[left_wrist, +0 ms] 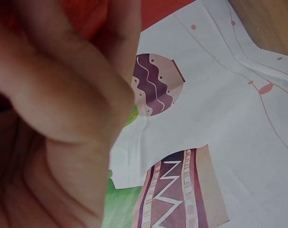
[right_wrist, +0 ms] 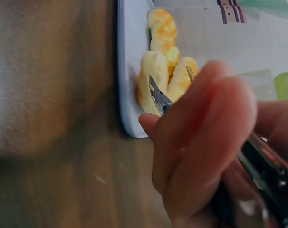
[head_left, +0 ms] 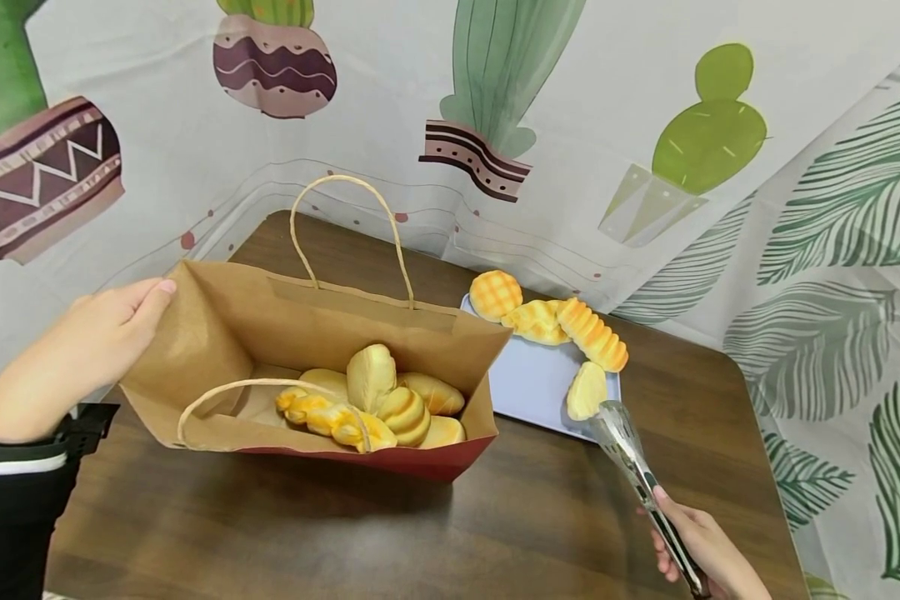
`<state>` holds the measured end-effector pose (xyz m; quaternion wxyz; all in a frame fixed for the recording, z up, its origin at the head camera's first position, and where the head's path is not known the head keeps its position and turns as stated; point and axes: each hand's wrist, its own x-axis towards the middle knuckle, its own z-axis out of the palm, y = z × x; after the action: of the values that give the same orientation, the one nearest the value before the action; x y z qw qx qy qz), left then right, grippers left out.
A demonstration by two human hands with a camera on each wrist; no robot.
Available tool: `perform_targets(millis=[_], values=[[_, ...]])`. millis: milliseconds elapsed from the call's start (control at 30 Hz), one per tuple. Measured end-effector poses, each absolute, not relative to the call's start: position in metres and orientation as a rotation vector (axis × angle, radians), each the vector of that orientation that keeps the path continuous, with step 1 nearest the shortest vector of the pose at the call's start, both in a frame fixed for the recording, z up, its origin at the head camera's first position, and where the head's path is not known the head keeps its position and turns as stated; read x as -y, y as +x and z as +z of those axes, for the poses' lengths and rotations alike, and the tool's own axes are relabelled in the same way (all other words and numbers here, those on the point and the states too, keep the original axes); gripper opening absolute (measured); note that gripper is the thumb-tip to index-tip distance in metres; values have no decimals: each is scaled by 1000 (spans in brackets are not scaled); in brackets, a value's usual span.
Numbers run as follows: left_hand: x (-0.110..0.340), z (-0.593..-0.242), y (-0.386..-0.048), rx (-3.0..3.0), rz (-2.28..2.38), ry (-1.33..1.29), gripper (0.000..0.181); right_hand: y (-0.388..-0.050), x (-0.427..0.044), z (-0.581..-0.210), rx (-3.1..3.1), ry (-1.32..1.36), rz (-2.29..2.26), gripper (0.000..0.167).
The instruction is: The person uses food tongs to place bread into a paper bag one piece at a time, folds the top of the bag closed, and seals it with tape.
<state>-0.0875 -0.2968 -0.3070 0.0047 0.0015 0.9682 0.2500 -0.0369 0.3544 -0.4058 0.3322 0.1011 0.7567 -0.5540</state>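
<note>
My left hand (head_left: 108,333) pinches the left rim of a brown paper bag (head_left: 217,304), red on its outside. Its thumb lies along the inner side; the bag's mouth faces me. Inside are several pieces of bread, among them a twisted loaf (head_left: 337,421) and a pale bun (head_left: 371,377). My right hand (head_left: 701,546) grips metal tongs (head_left: 633,462). The tongs' ends reach a pale oval bread (head_left: 588,390) at the near right corner of a light tray (head_left: 532,387). In the right wrist view the tongs' tips (right_wrist: 159,97) stand apart beside that bread (right_wrist: 148,80).
Along the tray's far and right edges lie a round crosshatched bun (head_left: 496,295), a braided bread (head_left: 537,322) and a ridged loaf (head_left: 592,335). All stands on a dark wooden table (head_left: 540,517). A cactus-print cloth (head_left: 390,108) hangs behind. The bag's handle (head_left: 348,177) sticks up.
</note>
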Motion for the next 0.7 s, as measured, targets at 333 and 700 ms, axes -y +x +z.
perform_targets(millis=[333, 700], values=[[297, -311, -88, -3037, 779, -2, 54, -50, -348, -427, -1974, 277, -1487, 62], [297, -311, -89, -3038, 794, 6, 53, -74, -346, -437, -1973, 364, -1503, 59]])
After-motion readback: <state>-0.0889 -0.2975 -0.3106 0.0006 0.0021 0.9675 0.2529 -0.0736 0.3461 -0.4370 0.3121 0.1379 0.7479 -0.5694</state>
